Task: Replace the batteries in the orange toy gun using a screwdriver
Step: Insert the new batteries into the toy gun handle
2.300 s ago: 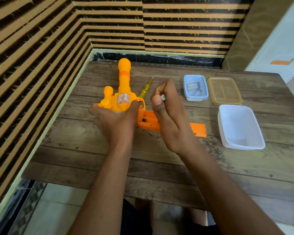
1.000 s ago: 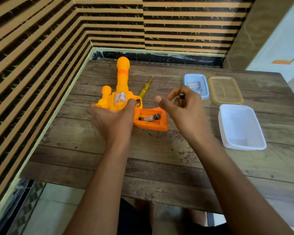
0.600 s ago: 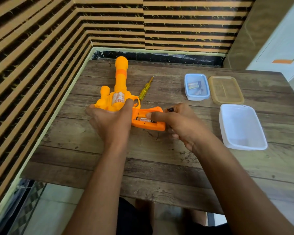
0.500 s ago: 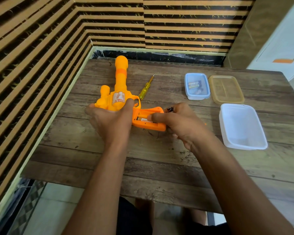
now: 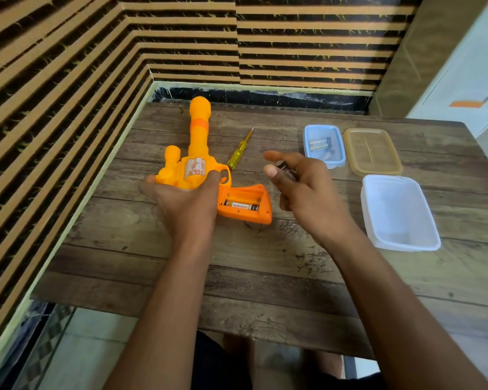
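You work at a wood-plank surface (image 5: 265,277) pushed into a corner of tan-and-black striped wall (image 5: 307,52). To your right on it sits a white plastic tub (image 5: 406,246), and just beyond that an amber translucent lid (image 5: 372,152) lies flat. Far right stands a white door (image 5: 468,66) with an orange handle (image 5: 466,103). Pale floor tile (image 5: 90,347) shows below the near edge.

Setting: domestic interior, most likely a room in a home.
Evidence: wood-plank counter (image 5: 265,277) set into a corner; wall cladding (image 5: 68,66) of tan slats over dark backing; pale floor tiles (image 5: 90,347) below the counter edge; white cabinet or door (image 5: 468,66) with orange handle (image 5: 468,103) at right; household plastic food tubs, namely small blue tub (image 5: 306,142), tan lid (image 5: 372,152) and larger white tub (image 5: 397,215); orange toy gun (image 5: 199,153) on the counter.
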Action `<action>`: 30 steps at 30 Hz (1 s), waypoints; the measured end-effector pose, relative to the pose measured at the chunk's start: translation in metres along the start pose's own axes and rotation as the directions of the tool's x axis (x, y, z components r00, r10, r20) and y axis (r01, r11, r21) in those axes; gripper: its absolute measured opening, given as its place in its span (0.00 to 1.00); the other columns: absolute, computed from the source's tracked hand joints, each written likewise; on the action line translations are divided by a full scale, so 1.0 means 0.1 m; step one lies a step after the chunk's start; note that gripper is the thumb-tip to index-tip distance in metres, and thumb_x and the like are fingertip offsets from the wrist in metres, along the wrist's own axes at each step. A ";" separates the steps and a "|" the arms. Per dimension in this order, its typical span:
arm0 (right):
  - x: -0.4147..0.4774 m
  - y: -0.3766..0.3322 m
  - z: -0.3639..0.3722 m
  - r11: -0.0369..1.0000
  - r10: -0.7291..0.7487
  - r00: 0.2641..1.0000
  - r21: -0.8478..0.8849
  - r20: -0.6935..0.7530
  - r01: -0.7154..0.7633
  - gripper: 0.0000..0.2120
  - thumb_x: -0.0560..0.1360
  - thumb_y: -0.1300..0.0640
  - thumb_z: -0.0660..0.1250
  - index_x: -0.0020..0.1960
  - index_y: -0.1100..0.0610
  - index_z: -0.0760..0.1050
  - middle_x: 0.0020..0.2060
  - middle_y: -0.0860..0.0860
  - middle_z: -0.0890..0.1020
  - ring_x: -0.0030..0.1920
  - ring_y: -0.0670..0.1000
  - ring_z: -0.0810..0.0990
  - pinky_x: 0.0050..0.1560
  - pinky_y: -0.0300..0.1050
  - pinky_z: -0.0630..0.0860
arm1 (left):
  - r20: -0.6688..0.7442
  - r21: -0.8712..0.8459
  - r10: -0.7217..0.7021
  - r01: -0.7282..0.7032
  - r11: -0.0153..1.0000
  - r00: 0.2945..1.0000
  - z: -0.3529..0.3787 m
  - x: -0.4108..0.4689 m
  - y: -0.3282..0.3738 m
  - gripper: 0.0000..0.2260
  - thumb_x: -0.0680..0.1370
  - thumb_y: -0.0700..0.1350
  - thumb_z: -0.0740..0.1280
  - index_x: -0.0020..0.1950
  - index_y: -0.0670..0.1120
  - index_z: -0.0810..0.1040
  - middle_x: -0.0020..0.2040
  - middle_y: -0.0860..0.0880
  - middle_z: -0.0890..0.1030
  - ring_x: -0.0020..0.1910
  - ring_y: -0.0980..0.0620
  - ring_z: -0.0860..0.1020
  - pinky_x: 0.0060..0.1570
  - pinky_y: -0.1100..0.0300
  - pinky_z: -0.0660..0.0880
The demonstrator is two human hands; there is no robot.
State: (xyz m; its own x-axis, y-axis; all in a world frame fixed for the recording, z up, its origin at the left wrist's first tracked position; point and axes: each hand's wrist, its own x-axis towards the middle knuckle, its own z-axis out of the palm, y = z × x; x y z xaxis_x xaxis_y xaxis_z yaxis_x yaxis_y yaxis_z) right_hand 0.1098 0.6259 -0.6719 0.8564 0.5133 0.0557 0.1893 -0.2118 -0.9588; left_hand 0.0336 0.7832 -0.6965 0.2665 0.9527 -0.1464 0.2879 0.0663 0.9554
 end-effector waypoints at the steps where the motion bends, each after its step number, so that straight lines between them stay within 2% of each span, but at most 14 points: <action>1: -0.01 0.00 0.00 0.999 -0.034 0.999 -0.033 0.006 0.034 0.17 0.84 0.58 0.67 0.71 0.59 0.78 0.34 0.35 0.74 0.36 0.34 0.75 0.42 0.32 0.68 | 0.001 -0.003 -0.005 0.005 1.000 1.000 0.01 0.00 0.00 0.42 0.65 0.51 0.84 0.71 0.48 0.65 0.49 0.55 0.80 0.47 0.49 0.84 0.50 0.45 0.84; 4: 0.00 0.02 0.00 0.995 -0.068 0.997 -0.065 0.031 0.070 0.18 0.84 0.59 0.65 0.74 0.59 0.75 0.37 0.34 0.72 0.36 0.29 0.75 0.39 0.26 0.71 | 0.001 -0.010 0.006 -0.006 1.000 1.000 0.01 0.02 -0.02 0.44 0.64 0.51 0.84 0.73 0.47 0.65 0.51 0.54 0.81 0.48 0.49 0.84 0.48 0.48 0.84; 6: 0.01 0.04 0.00 0.999 -0.041 0.998 -0.004 0.056 0.042 0.19 0.85 0.61 0.63 0.75 0.58 0.73 0.39 0.34 0.70 0.36 0.27 0.74 0.40 0.24 0.71 | 0.002 -0.014 0.012 -0.012 1.000 1.000 0.00 0.04 -0.03 0.43 0.64 0.51 0.85 0.73 0.46 0.66 0.53 0.52 0.83 0.48 0.49 0.85 0.46 0.50 0.83; 9: -0.01 0.04 0.01 0.994 -0.108 0.992 -0.014 0.065 0.109 0.16 0.85 0.65 0.62 0.71 0.58 0.77 0.44 0.36 0.75 0.44 0.31 0.76 0.46 0.26 0.72 | -0.006 -0.009 0.019 -0.019 1.000 1.000 0.01 0.05 -0.04 0.43 0.64 0.50 0.85 0.73 0.46 0.66 0.54 0.51 0.82 0.49 0.47 0.85 0.50 0.47 0.84; 12: -0.01 0.07 0.04 0.976 -0.207 0.977 -0.050 0.053 0.210 0.13 0.82 0.68 0.64 0.60 0.55 0.81 0.46 0.41 0.82 0.48 0.40 0.81 0.53 0.34 0.76 | 0.000 -0.010 0.028 -0.028 1.000 1.000 0.02 0.04 -0.03 0.41 0.64 0.47 0.85 0.72 0.46 0.67 0.48 0.57 0.79 0.49 0.47 0.84 0.50 0.49 0.83; 15: -0.01 0.07 0.06 0.973 -0.229 0.973 0.010 0.042 0.229 0.13 0.79 0.70 0.67 0.54 0.53 0.80 0.46 0.49 0.86 0.52 0.47 0.85 0.60 0.53 0.81 | 0.024 -0.034 0.011 -0.010 0.999 1.000 0.03 0.04 -0.02 0.40 0.65 0.45 0.86 0.71 0.46 0.68 0.46 0.61 0.76 0.43 0.56 0.81 0.44 0.58 0.76; 16: -0.01 0.08 0.07 0.970 -0.241 0.969 0.033 0.047 0.239 0.13 0.78 0.69 0.68 0.53 0.52 0.80 0.46 0.50 0.86 0.53 0.50 0.86 0.60 0.58 0.82 | 0.029 -0.045 0.003 -0.002 0.999 1.000 0.03 0.04 -0.02 0.40 0.65 0.46 0.86 0.71 0.46 0.69 0.45 0.60 0.76 0.42 0.57 0.80 0.42 0.60 0.75; 18: 0.00 0.09 0.09 0.964 -0.263 0.964 0.058 0.039 0.261 0.13 0.78 0.66 0.69 0.52 0.49 0.80 0.47 0.51 0.86 0.52 0.55 0.86 0.57 0.62 0.82 | 0.032 -0.051 -0.004 0.005 0.999 0.999 0.02 0.05 -0.02 0.39 0.65 0.46 0.86 0.71 0.46 0.70 0.45 0.60 0.76 0.44 0.53 0.82 0.40 0.61 0.75; 21: 0.00 0.12 0.13 0.964 -0.265 0.964 0.003 -0.005 0.265 0.12 0.78 0.59 0.71 0.56 0.43 0.83 0.51 0.51 0.82 0.49 0.52 0.85 0.50 0.55 0.82 | 0.038 -0.042 0.002 0.000 0.999 0.999 0.01 0.05 -0.01 0.39 0.66 0.46 0.85 0.72 0.47 0.69 0.45 0.60 0.75 0.46 0.50 0.81 0.44 0.57 0.77; 23: 0.01 0.14 0.13 0.956 -0.283 0.959 -0.078 0.001 0.282 0.11 0.78 0.59 0.73 0.57 0.47 0.84 0.49 0.47 0.80 0.47 0.48 0.83 0.47 0.47 0.80 | 0.038 -0.035 0.012 -0.011 0.999 0.999 0.01 0.05 -0.01 0.39 0.66 0.46 0.85 0.71 0.47 0.68 0.46 0.59 0.76 0.45 0.51 0.81 0.46 0.55 0.78; 25: 0.00 0.14 0.12 0.957 -0.271 0.962 -0.106 0.010 0.271 0.10 0.75 0.61 0.77 0.54 0.51 0.82 0.45 0.44 0.82 0.44 0.46 0.82 0.43 0.44 0.77 | 0.034 -0.024 0.031 -0.030 0.999 0.999 0.00 0.04 -0.01 0.39 0.66 0.46 0.85 0.70 0.48 0.67 0.48 0.58 0.78 0.44 0.54 0.81 0.45 0.56 0.77; 28: -0.02 0.11 0.10 0.945 -0.287 0.958 -0.161 0.012 0.285 0.06 0.74 0.61 0.78 0.49 0.54 0.83 0.44 0.45 0.84 0.45 0.47 0.83 0.45 0.47 0.80 | 0.020 -0.014 0.061 -0.061 0.998 0.998 0.00 0.02 0.00 0.41 0.65 0.47 0.85 0.72 0.48 0.67 0.55 0.53 0.80 0.48 0.50 0.82 0.46 0.56 0.77; 30: -0.02 0.10 0.08 0.936 -0.294 0.954 -0.187 0.053 0.299 0.06 0.76 0.64 0.75 0.49 0.55 0.85 0.45 0.44 0.85 0.47 0.45 0.83 0.48 0.43 0.80 | 0.023 -0.015 0.067 -0.066 0.998 0.998 0.01 0.02 0.00 0.42 0.65 0.47 0.85 0.73 0.47 0.67 0.55 0.52 0.80 0.49 0.48 0.82 0.46 0.55 0.77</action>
State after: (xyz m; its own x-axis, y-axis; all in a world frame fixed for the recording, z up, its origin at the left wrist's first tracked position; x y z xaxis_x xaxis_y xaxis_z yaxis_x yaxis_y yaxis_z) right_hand 0.1064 0.6295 -0.6835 0.7363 0.5959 0.3206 0.5228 -0.2000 -0.8287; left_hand 0.0350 0.7850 -0.6967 0.3058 0.9480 -0.0880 0.2562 0.0071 0.9666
